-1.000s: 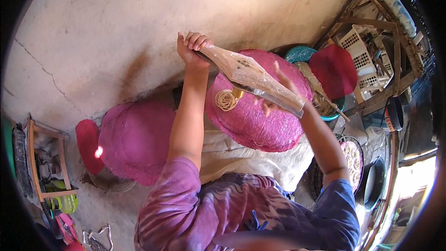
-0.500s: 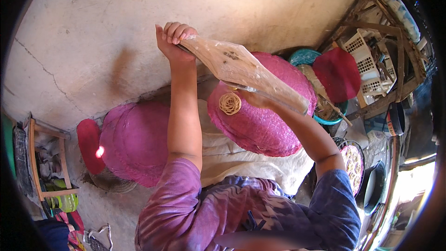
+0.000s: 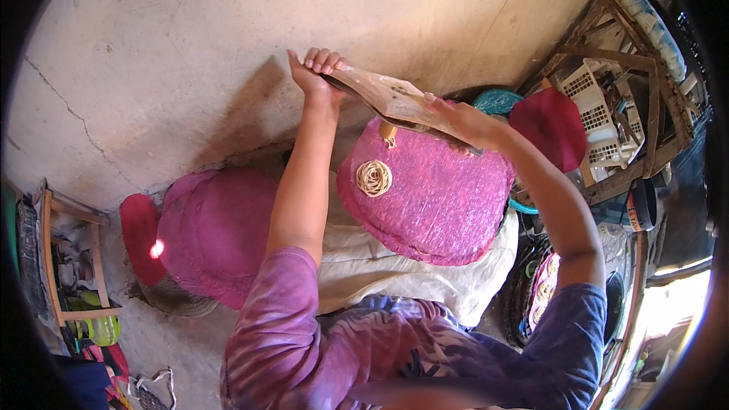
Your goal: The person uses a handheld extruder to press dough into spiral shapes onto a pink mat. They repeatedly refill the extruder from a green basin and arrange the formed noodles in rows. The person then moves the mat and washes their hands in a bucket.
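A pale, floury wooden press made of long boards (image 3: 383, 91) is raised over a round pink mat (image 3: 433, 190). My left hand (image 3: 319, 72) is closed round its left end, near the wall. My right hand (image 3: 477, 127) is closed on the right end, thumb on top and fingertips showing beneath the lower edge. A short tan tube (image 3: 388, 132) sticks out below the boards, with a few pale strands hanging from it. On the left part of the mat lies a coiled nest of pale noodle-like strands (image 3: 374, 178).
A cream cloth (image 3: 425, 292) lies under the mat, before my body. More purple-pink mats (image 3: 220, 235) are stacked at left, beside a dark red oval pad (image 3: 140, 235). At right are another red pad (image 3: 548, 130), a white plastic basket (image 3: 600, 114) and a tray of coils (image 3: 543, 288).
The press has moved slightly and now sits flatter. My right hand has shifted from beneath the boards onto their right end. Strands now hang from the tube, which was hidden before.
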A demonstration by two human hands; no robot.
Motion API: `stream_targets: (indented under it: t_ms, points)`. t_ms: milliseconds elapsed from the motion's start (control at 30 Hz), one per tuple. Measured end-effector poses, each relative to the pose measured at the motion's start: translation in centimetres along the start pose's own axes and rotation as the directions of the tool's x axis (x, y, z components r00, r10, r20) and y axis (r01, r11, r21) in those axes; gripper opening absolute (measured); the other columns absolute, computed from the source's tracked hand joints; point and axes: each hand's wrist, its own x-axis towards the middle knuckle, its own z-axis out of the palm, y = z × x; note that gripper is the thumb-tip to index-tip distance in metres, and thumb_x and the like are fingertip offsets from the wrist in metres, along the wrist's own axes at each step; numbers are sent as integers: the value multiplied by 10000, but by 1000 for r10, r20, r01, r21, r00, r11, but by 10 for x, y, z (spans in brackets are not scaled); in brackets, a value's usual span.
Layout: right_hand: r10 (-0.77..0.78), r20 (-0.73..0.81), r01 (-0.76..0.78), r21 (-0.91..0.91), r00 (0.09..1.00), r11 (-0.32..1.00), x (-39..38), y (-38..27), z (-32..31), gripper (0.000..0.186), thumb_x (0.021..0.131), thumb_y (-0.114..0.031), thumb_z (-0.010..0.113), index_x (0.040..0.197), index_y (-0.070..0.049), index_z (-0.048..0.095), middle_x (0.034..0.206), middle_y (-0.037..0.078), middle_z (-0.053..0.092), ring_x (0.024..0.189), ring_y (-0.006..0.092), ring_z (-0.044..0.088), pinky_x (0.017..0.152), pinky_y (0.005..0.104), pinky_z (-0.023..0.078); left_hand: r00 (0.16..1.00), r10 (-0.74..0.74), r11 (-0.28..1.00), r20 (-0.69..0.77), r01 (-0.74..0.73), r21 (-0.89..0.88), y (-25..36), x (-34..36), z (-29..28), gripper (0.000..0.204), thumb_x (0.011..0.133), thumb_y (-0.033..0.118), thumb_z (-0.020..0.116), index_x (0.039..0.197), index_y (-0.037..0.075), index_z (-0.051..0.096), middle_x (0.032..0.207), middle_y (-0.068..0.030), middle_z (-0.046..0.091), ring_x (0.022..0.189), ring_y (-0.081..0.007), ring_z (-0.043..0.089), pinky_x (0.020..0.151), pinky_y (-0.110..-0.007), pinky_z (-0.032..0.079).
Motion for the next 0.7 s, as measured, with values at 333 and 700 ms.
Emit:
stream_targets:
  t_ms: [333, 700]
  points:
    - [-54, -191, 41, -72, 980, 997, -14, -1, -15, 833, 916, -745, 320, 663, -9, 617, 499, 49, 475, 399, 142, 484, 390, 319, 383, 999, 43, 998, -28, -42, 39, -9, 1, 30, 504, 968, 494, 269, 548, 218, 306, 458, 78, 264, 408, -88, 294, 486, -274, 316]
    - [45, -57, -40, 90, 997, 995, -23, 32, -17, 840, 886, -783, 318, 875, -10, 646, 599, 101, 577, 465, 199, 585, 442, 330, 495, 998, -42, 997, -49, 38, -72, -28, -6, -7, 461, 939, 453, 328, 547, 212, 316, 456, 76, 287, 396, -92, 298, 482, -278, 322]
